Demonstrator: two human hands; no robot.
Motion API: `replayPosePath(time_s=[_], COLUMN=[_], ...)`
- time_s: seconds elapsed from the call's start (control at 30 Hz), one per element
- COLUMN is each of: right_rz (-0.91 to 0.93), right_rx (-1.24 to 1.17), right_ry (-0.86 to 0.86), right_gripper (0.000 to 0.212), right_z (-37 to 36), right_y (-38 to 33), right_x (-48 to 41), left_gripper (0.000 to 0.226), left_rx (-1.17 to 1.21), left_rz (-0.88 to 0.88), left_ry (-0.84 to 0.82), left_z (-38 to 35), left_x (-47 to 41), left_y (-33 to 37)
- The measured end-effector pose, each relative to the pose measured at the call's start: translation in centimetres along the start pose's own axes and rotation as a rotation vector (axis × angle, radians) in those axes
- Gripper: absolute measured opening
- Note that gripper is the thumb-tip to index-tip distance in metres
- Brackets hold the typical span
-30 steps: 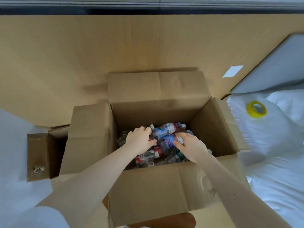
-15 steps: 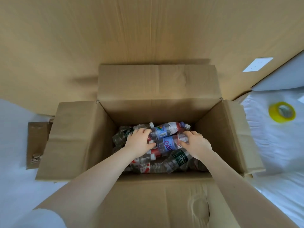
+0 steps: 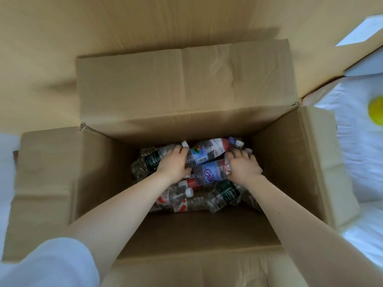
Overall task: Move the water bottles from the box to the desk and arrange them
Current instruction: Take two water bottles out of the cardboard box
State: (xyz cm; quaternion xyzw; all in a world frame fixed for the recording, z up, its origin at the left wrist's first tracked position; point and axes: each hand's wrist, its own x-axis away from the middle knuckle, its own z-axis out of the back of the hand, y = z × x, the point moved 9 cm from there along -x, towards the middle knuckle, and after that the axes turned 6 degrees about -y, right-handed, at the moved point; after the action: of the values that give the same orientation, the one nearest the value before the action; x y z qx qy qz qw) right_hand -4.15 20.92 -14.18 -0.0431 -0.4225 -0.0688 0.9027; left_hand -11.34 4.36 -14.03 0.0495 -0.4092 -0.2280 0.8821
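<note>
Reaching into the box (image 3: 279, 154), the left hand (image 3: 173, 164) curls its fingers round a green bottle (image 3: 152, 159) and the right hand (image 3: 243, 166) clutches a purple bottle (image 3: 211, 176) (colours by label), likely to lift both from the heap at the bottom.

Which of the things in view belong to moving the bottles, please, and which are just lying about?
For the job:
- cardboard box
- water bottles piled inside it
- left hand on the green-label bottle
- right hand on the purple-label bottle

Lying about:
- blurred yellow object
- white bedding
- white paper slip
</note>
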Motion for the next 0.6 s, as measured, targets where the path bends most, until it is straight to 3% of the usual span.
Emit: replayPosePath(time_s=[0.17, 0.37, 0.47, 0.6], right_rz=[-0.032, -0.024, -0.022, -0.003], right_rx=[0.078, 0.128, 0.124, 0.14], right_ry=[-0.086, -0.087, -0.065, -0.088], right_gripper=[0.075, 0.062, 0.057, 0.075], right_z=[-2.4, -3.2, -2.9, -3.0], right_y=[0.9, 0.7, 0.5, 0.5], right_x=[-2.1, -2.8, -2.9, -2.8], left_gripper=[0.063, 0.058, 0.068, 0.076], left_rx=[-0.046, -0.009, -0.088, -0.233], left_rz=[-0.035, 0.015, 0.011, 0.007], left_ry=[-0.068, -0.083, -0.08, -0.111], left_z=[-1.8, -3.5, -4.0, -3.8], left_x=[-3.6, -6.2, -7.0, -8.0], left_y=[0.7, 0.9, 1.0, 1.3])
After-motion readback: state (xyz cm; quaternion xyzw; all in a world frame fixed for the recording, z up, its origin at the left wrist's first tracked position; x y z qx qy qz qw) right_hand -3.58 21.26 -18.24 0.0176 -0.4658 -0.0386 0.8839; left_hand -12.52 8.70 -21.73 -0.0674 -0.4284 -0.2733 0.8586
